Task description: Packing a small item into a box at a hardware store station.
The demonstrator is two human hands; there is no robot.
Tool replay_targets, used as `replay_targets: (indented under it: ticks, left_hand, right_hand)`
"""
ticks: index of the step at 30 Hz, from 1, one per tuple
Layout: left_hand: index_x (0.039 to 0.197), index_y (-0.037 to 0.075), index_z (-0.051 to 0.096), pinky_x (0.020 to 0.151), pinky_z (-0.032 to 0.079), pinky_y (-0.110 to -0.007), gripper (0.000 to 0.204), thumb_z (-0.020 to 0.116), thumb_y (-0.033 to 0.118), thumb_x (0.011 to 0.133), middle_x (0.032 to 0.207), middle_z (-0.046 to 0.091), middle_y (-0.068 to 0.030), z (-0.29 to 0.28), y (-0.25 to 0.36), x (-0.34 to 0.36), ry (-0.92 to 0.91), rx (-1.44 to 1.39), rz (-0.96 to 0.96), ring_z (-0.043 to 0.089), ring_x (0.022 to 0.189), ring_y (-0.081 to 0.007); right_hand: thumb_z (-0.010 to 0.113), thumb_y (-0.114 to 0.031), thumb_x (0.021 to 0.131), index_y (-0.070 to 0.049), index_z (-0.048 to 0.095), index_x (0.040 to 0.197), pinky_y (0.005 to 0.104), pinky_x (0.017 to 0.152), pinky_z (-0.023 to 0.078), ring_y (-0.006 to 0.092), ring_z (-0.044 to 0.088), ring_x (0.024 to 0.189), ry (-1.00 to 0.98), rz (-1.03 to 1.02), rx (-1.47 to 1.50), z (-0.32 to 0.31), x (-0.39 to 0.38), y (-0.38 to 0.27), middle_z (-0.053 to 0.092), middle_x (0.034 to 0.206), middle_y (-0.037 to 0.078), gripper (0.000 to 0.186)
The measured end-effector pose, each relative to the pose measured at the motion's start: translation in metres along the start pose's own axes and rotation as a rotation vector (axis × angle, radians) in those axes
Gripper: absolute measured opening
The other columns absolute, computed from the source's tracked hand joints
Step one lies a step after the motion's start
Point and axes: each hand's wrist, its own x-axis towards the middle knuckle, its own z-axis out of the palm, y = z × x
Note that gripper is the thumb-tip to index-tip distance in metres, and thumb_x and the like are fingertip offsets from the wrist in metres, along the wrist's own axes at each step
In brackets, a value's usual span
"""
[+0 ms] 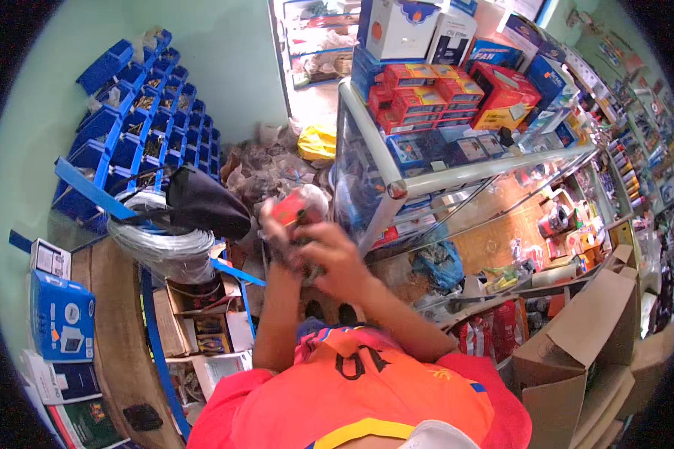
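In front of my chest, both hands meet over a small red packet (290, 207) with a whitish, plastic-like part on its far right side. My left hand (278, 233) is wrapped round it from the left, blurred by motion. Curled fingers of my right hand (331, 253) press against its near right side, close to a small dark piece I cannot make out. Behind the hands lies a heap of clear plastic bags (266, 168) with a yellow bag (317, 142) at its edge.
Blue parts bins (131, 123) line the left wall. A wire coil (157, 247) and a black bag (206, 202) stand left of my hands, beside a wooden plank (116, 322). To the right are a glass counter (363, 120) with red boxes (419, 97) and open cardboard boxes (569, 359).
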Motion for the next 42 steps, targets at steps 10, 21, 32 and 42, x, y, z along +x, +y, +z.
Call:
replay_targets:
  ticks: [10, 21, 32, 42]
  left_hand:
    - [0.133, 0.013, 0.063, 0.080, 0.059, -0.042, 0.047, 0.042, 0.047, 0.108, 0.111, 0.073, -0.0107, -0.064, 0.048, -0.051, -0.078, -0.254, 0.151, 0.071, 0.088, -0.0245]
    - [0.148, 0.017, 0.051, 0.112, 0.046, -0.043, 0.052, 0.048, 0.050, 0.107, 0.150, 0.054, -0.0051, -0.082, -0.002, -0.037, 0.041, -0.486, 0.092, 0.054, 0.135, -0.0229]
    - [0.126, 0.016, 0.066, 0.097, 0.054, -0.039, 0.039, 0.043, 0.041, 0.105, 0.110, 0.070, -0.0078, -0.130, -0.041, 0.011, 0.200, 0.065, 0.370, 0.067, 0.107, -0.0238]
    - [0.126, 0.006, 0.061, 0.083, 0.061, -0.041, 0.046, 0.042, 0.043, 0.106, 0.112, 0.072, -0.0148, -0.065, 0.028, 0.025, 0.020, -0.100, 0.278, 0.072, 0.092, -0.0286]
  right_hand:
    - [0.073, 0.001, 0.067, -0.010, 0.073, 0.119, 0.0509, 0.117, 0.043, 0.0392, 0.055, 0.138, -0.128, -0.053, 0.364, 0.063, 0.063, -0.004, 0.059, 0.145, 0.017, 0.054]
    - [0.072, 0.002, 0.072, -0.005, 0.072, 0.115, 0.0448, 0.110, 0.048, 0.0403, 0.059, 0.131, -0.217, 0.033, 0.261, 0.094, 0.085, 0.016, 0.064, 0.137, 0.017, 0.044]
    - [0.075, -0.003, 0.074, -0.005, 0.069, 0.121, 0.0448, 0.112, 0.048, 0.0431, 0.055, 0.136, -0.424, 0.053, 0.192, 0.066, 0.064, 0.039, 0.061, 0.141, 0.019, 0.048]
    - [0.065, 0.001, 0.067, -0.003, 0.073, 0.119, 0.0554, 0.119, 0.040, 0.0482, 0.050, 0.142, -0.329, -0.109, 0.312, 0.029, 0.064, 0.024, 0.062, 0.141, 0.020, 0.052]
